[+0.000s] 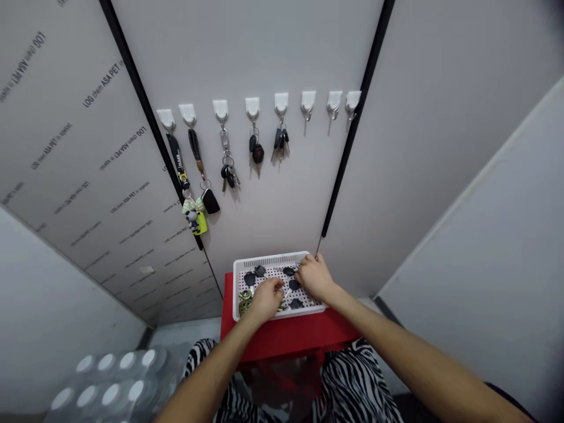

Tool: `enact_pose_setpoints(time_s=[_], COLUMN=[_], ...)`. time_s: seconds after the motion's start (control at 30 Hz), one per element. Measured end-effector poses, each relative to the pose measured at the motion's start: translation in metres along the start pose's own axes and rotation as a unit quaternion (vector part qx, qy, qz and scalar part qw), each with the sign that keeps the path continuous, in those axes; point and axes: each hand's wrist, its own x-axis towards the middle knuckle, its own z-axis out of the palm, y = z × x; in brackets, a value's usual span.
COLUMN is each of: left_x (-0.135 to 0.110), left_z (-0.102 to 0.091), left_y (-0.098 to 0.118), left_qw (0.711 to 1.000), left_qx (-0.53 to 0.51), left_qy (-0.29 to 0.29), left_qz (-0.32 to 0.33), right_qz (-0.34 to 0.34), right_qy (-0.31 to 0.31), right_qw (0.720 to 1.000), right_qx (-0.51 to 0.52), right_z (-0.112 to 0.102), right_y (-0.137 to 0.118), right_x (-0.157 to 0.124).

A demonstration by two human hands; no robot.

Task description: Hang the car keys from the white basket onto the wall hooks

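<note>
A white plastic basket with a perforated bottom holds several black-headed keys and some green-and-black rounded items. Over the middle of the basket is my left hand; its fingers are curled, with a gap between thumb and forefinger and nothing visible between them. My right hand reaches over the basket's right end. Its fingertips are bent together on a black key near the back wall, partly hidden by the fingers. Another dark key lies near the front side.
The basket stands on a red stool between my knees. White hooks line the wall; keys hang from those on the left and middle, while the three at right carry none. Capped bottles stand at lower left.
</note>
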Motion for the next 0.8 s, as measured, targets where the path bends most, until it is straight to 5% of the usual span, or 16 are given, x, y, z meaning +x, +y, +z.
enact_pose_setpoints(time_s=[0.17, 0.33, 0.43, 0.63, 0.8], left_x=[-0.001, -0.001, 0.002, 0.019, 0.047], left_z=[-0.001, -0.009, -0.014, -0.025, -0.046], left_y=[0.001, 0.008, 0.014, 0.036, 0.076], left_qw=[1.000, 0.994, 0.989, 0.978, 0.957], left_qx=[-0.003, -0.015, -0.038, -0.159, -0.232], left_qy=[0.011, 0.101, 0.137, 0.098, 0.131], left_qz=[-0.006, 0.021, 0.051, 0.087, 0.117], right_qz=[0.027, 0.022, 0.017, 0.066, 0.088], right_qy=[0.016, 0.020, 0.019, 0.013, 0.084], right_qw=[0.998, 0.972, 0.935, 0.821, 0.748], right_qx=[0.052, 0.234, 0.355, 0.567, 0.652], right_z=[-0.002, -0.016, -0.026, -0.047, -0.091], right_y=[-0.007, -0.006, -0.003, 0.006, 0.025], right_x=[0.000, 0.000, 0.003, 0.012, 0.029])
